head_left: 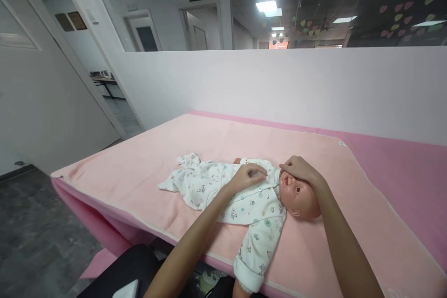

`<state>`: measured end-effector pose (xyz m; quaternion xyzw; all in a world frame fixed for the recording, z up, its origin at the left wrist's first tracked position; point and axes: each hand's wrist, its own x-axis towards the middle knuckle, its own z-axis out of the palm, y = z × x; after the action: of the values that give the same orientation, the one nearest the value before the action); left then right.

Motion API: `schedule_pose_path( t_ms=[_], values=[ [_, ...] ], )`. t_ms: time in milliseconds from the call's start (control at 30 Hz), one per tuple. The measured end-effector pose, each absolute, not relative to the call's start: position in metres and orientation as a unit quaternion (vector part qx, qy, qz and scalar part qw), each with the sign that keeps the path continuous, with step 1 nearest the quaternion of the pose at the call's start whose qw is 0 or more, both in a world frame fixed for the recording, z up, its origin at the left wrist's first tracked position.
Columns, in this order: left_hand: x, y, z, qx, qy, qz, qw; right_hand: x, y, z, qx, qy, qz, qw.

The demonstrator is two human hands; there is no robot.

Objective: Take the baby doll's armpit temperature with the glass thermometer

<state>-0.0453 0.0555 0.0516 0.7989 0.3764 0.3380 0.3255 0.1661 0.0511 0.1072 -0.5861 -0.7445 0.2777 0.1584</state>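
Note:
A baby doll (299, 198) lies on its back, its head to the right, dressed in a white printed baby outfit (256, 205). My left hand (247, 178) rests on the chest of the outfit, thumb and fingers curled together in a pinch at the front of the cloth. Across the side of the doll's face lies my right hand (299, 168), its fingers bent together with the tips at the collar; what they grip there is mostly hidden. One sleeve (260, 247) hangs toward the near table edge, and the flat leg parts (185, 179) spread to the left.
A peach blanket (146, 167) covers the table over a pink cloth (401, 167). Behind it stands a white partition (279, 88) with glass above. A door (45, 84) is at the left. Below the near edge are my dark-clothed leg (122, 270) and a white object (126, 290).

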Motion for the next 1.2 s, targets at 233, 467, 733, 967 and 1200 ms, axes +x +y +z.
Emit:
schedule_pose_path(
  t_ms=[233,467,733,967,1200],
  values=[
    [-0.039,0.048,0.065,0.851,0.372,0.231,0.288,0.165,0.066,0.091,-0.577,-0.772,0.23,0.136],
    [-0.016,0.061,0.063,0.858,0.412,0.205,0.227,0.166,0.066,0.09,-0.581,-0.774,0.214,0.132],
    [-0.027,0.081,0.047,0.571,0.457,0.463,0.501,0.151,0.055,0.095,-0.595,-0.796,0.066,0.087],
    [-0.029,0.082,0.043,0.496,0.464,0.503,0.534,0.12,0.037,0.098,-0.58,-0.813,-0.048,0.0],
    [-0.033,0.086,0.038,0.46,0.464,0.507,0.563,0.09,0.03,0.087,-0.617,-0.781,-0.096,-0.019]
  ],
)
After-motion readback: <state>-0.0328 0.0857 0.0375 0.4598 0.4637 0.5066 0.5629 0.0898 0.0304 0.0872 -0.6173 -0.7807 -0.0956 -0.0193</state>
